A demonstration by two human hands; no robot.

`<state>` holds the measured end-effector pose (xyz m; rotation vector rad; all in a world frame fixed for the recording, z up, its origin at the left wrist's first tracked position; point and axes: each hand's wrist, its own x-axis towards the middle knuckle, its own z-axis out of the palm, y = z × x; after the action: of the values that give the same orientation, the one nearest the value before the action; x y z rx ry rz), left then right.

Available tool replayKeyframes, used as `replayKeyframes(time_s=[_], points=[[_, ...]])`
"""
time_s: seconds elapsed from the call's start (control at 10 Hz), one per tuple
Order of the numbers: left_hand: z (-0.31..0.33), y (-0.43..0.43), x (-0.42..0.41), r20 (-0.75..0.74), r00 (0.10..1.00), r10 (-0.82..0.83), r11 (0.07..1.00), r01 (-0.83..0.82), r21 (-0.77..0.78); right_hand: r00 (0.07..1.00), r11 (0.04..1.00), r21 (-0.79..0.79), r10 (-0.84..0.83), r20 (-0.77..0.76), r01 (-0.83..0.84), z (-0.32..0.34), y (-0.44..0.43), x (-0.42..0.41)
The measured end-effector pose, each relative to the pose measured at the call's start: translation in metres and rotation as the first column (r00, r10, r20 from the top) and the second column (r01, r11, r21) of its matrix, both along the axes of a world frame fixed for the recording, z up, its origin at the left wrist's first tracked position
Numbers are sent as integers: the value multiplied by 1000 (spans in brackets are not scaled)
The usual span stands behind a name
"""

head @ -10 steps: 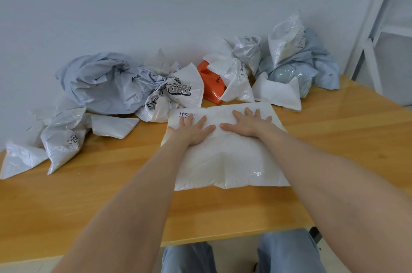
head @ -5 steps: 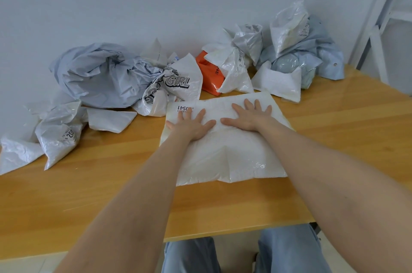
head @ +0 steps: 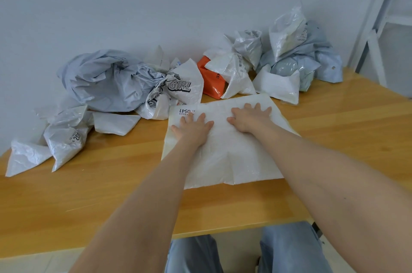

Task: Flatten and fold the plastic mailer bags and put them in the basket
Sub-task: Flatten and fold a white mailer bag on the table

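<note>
Flattening looks underway, folding not begun: left grip [head: 191, 127] and right grip [head: 249, 118], fingers spread wide, press the white mailer [head: 229, 156] beneath them onto the tabletop [head: 111, 183]; crumpled bags [head: 107, 81] beyond them wait, basket unseen.

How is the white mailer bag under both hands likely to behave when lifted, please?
Probably floppy: the white mailer bag is thin creased film, likely to droop from a grip. It lies flat, so likely light. Its glossy surface may slide on the wooden table.
</note>
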<state>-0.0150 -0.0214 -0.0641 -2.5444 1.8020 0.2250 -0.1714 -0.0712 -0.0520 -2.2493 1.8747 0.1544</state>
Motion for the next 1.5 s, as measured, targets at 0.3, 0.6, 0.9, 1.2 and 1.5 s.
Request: replayKeyframes(time_s=[0.3, 0.6, 0.9, 1.2, 1.5], points=[[18, 33, 7, -140, 988, -62, 998, 60, -20, 992, 996, 11, -92, 83, 92, 18, 42, -16], [29, 78, -7, -140, 982, -126, 992, 127, -1, 994, 999, -11, -42, 102, 44, 13, 92, -23], [-7, 103, -10, -16, 989, -150, 988, 150, 40, 998, 999, -33, -31, 60, 33, -17, 109, -26], [-13, 98, -10, 26, 989, -143, 990, 143, 9, 999, 996, -78, -29, 42, 32, -25, 108, -25], [-9, 98, -11, 57, 988, -145, 989, 143, 39, 999, 998, -59, -28, 33, 30, -23, 108, -24]])
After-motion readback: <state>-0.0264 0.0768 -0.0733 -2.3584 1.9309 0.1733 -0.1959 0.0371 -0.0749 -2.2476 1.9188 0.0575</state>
